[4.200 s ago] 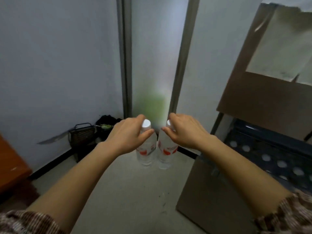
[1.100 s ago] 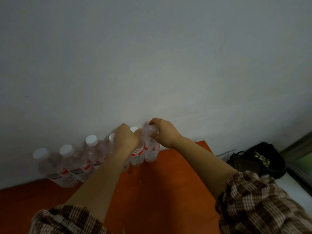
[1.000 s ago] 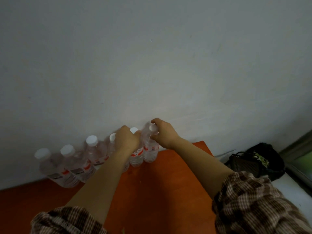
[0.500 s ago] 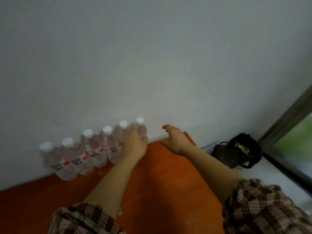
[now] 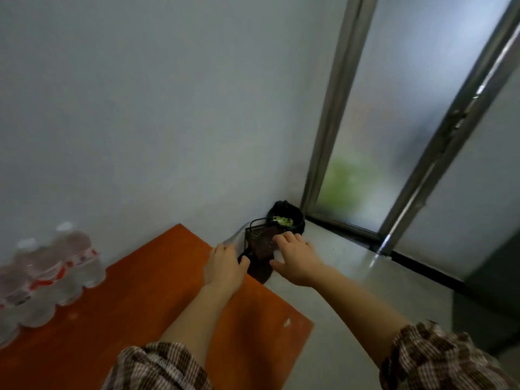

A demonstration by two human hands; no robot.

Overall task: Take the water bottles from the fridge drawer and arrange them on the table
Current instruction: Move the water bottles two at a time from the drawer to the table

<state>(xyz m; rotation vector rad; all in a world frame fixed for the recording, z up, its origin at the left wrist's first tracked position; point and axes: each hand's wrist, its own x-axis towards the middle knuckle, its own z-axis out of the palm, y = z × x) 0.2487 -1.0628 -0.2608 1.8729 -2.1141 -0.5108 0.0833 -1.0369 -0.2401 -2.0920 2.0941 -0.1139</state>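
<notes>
Both hands empty at the table's right edge; bottles in a row at far left.

L hand (image 5: 225,267), fingers loosely bent, holds nothing, over the edge of the flat orange table (image 5: 157,299); R hand (image 5: 297,261), fingers spread, also empty, out over the pale grey floor (image 5: 337,319). Brown plaid sleeves (image 5: 157,367) at bottom. Clear plastic water bottles (image 5: 47,274) w/ white caps & red labels stand on the table's left, touching each other, by the plain pale wall (image 5: 168,108); blurred. In the floor corner past the hands: dark wire-mesh basket (image 5: 260,243), black bag (image 5: 287,218) w/ sth green inside just behind. To the right, frosted glass door panels (image 5: 380,108) in grey metal frames.
</notes>
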